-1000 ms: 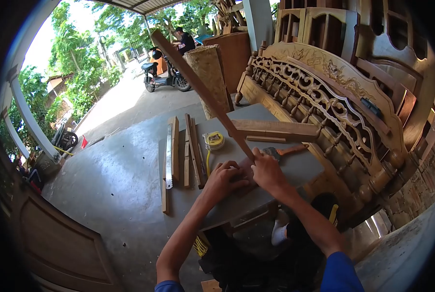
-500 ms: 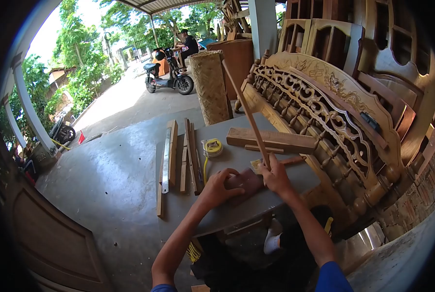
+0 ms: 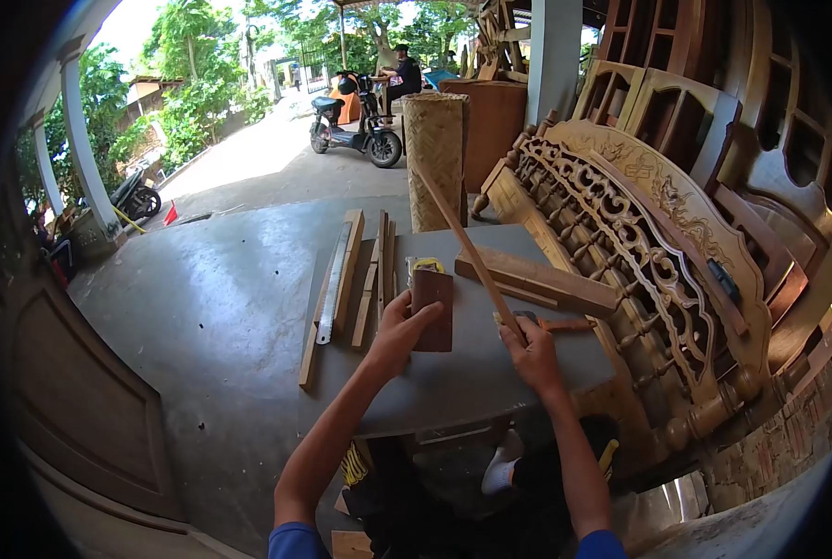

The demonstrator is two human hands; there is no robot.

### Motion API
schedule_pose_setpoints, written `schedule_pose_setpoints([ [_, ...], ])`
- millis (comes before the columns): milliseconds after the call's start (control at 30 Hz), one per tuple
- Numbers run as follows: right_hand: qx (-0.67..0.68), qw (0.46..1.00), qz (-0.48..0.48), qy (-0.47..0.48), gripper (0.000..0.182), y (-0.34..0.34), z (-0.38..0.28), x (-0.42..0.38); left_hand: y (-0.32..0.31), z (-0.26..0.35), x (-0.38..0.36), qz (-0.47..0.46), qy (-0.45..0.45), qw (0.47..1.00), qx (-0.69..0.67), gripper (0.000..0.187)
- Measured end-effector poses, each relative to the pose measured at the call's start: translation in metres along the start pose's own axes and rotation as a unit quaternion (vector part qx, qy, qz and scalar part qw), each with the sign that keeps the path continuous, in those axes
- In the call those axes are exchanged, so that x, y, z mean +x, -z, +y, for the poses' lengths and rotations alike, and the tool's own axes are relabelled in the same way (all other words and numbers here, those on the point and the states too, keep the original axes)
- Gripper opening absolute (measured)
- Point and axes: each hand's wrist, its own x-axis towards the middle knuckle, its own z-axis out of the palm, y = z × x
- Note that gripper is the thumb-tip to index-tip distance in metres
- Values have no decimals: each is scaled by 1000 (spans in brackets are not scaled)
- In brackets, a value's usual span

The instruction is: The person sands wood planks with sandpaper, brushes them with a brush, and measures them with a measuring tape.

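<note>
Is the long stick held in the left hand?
No, the right hand holds the stick, while the left hand holds a brown piece.

A flat reddish-brown piece [image 3: 433, 312] is held in the left hand [image 3: 399, 330], a thin wooden stick [image 3: 472, 252] in the right hand [image 3: 532, 356]; beyond the latter, a thick beam [image 3: 555, 284] is seen.

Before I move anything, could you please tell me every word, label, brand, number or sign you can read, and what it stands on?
No text can be read.
Metal strip: any markings are too small to read.
Yellow tape measure: mostly hidden behind the brown piece; nothing legible.
Carved headboard: ornament, no letters I can make out.
</note>
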Motion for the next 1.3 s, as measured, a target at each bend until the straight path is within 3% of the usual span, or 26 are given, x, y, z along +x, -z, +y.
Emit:
schedule_pose_setpoints([
  [133,67,997,-19,-30,27,-4,6,0,4,-4,5,-19,-27,999,-5,35],
  [300,56,997,-29,-50,29,-1,5,1,-3,-5,6,-33,-26,997,-59,51],
  [400,72,996,-28,-55,27,-3,4,0,-4,-5,4,-43,16,997,-66,51],
  [533,80,996,-22,-41,25,-2,1,0,-5,-13,7,-43,55,997,14,37],
  [600,71,997,-18,-24,25,-1,0,-1,-7,-17,9,-15,-18,983,181,39],
  [667,70,998,-9,2,25,-2,-3,-2,-11,-15,11,24,-123,918,377,44],
  [700,60,998,-8,20,25,-1,-2,-3,-14,-18,11,78,-206,886,408,47],
  [800,18,998,-37,55,25,8,-6,-12,-10,-12,14,147,-316,826,443,51],
  [867,-29,993,-73,90,25,18,-12,-16,-4,20,1,106,-238,957,127,53],
  [900,-61,987,-96,112,25,28,-13,-21,6,36,-6,97,-223,968,-66,53],
  [933,-93,979,-120,133,25,38,-13,-26,17,51,-18,87,-200,941,-257,52],
  [967,-116,972,-135,156,26,46,-13,-28,23,69,-37,137,-206,932,-265,50],
  [1067,-239,929,-169,227,27,71,-3,-28,64,71,-100,286,-208,935,17,37],
  [1133,-246,926,-193,212,24,70,-9,-25,78,64,-131,259,-111,952,118,29],
  [1200,-253,925,-205,193,22,66,-10,-22,87,40,-150,196,-96,964,154,19],
  [1300,-272,920,-215,185,20,56,-14,-20,80,35,-154,127,-174,845,490,21],
])
